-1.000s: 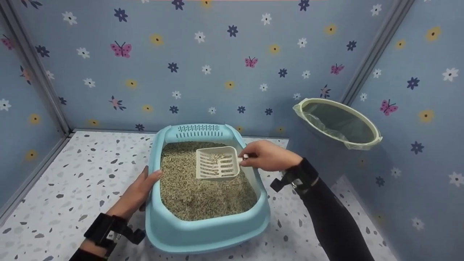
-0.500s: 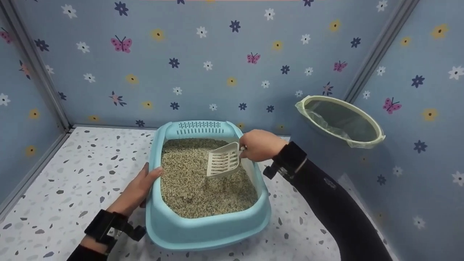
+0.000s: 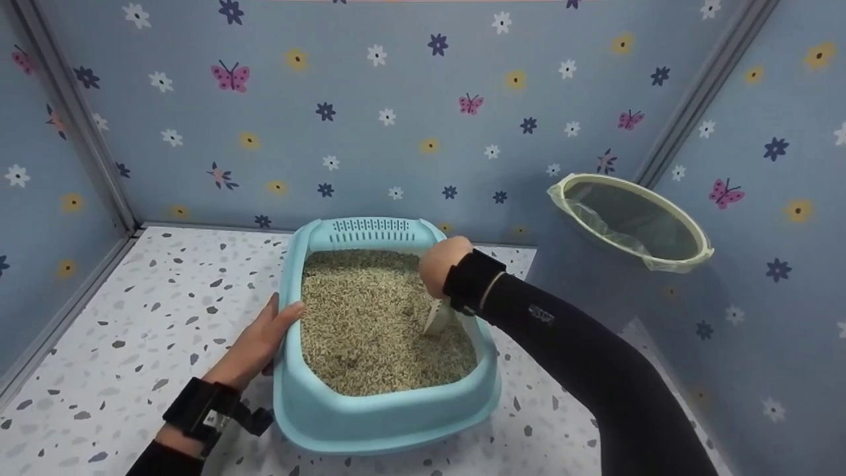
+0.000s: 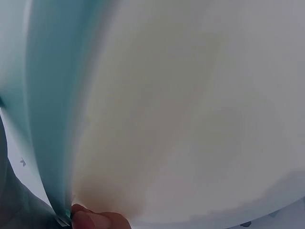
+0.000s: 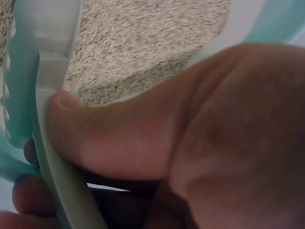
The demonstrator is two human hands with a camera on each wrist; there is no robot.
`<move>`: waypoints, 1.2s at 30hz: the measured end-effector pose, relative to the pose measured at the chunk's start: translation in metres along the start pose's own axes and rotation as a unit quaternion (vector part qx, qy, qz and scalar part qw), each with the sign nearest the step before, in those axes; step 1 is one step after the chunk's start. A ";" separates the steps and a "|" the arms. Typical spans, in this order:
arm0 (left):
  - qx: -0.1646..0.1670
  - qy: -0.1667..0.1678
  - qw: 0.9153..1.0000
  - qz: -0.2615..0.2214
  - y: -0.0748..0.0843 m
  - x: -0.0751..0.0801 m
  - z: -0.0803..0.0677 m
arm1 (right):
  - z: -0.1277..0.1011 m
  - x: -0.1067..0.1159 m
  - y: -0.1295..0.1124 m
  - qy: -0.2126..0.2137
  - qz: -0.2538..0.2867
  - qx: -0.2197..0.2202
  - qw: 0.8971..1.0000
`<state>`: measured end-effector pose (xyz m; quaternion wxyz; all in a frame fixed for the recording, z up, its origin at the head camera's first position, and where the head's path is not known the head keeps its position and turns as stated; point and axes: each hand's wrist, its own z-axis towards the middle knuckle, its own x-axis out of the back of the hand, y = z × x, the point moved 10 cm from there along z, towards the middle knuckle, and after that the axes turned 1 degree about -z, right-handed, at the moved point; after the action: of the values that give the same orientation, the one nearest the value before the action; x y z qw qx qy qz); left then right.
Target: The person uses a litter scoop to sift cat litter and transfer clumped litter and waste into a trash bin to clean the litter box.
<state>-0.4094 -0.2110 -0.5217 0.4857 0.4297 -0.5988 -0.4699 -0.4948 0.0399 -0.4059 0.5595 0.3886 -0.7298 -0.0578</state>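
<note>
A light-blue litter box [image 3: 390,424] filled with grainy tan litter [image 3: 360,311] stands on the speckled surface. My left hand [image 3: 261,338] grips its left rim, thumb over the edge; in the left wrist view only a fingertip [image 4: 97,220] shows beside the box's wall. Inside the box, at the right side, my right hand [image 3: 444,264] holds a pale slotted litter scoop [image 3: 437,318]. The scoop is tipped steeply, its front edge down at the litter, and the wrist partly hides it. Up close, the thumb [image 5: 86,129] presses along the scoop's handle [image 5: 71,191].
To the right stands a bin whose cream rim [image 3: 618,178] is lined with a thin clear bag [image 3: 669,266]. Blue panels [image 3: 396,86] with flowers and butterflies close off the back and both sides. White speckled flooring [image 3: 165,304] surrounds the box.
The scoop has turned from level above the litter to steeply tipped, lower and farther right, as my right wrist rolled over. The left hand keeps its grip on the rim.
</note>
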 end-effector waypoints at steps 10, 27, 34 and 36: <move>-0.026 -0.013 0.999 -0.044 0.005 -0.005 0.003 | 0.032 -0.006 0.002 -0.038 0.084 0.046 0.995; -0.022 0.001 1.000 -0.022 0.002 0.000 0.002 | 0.074 -0.007 0.019 0.007 0.143 0.053 0.988; -0.014 -0.001 1.000 -0.024 0.000 -0.002 0.001 | 0.087 -0.007 0.011 0.015 0.145 0.078 0.986; -0.012 -0.003 1.000 -0.025 0.000 -0.002 0.001 | 0.091 -0.007 0.007 0.017 0.145 0.087 0.985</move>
<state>-0.4098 -0.2088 -0.5220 0.4772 0.4372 -0.5837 -0.4903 -0.5761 0.0174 -0.4405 0.5381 0.3265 -0.7714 0.0941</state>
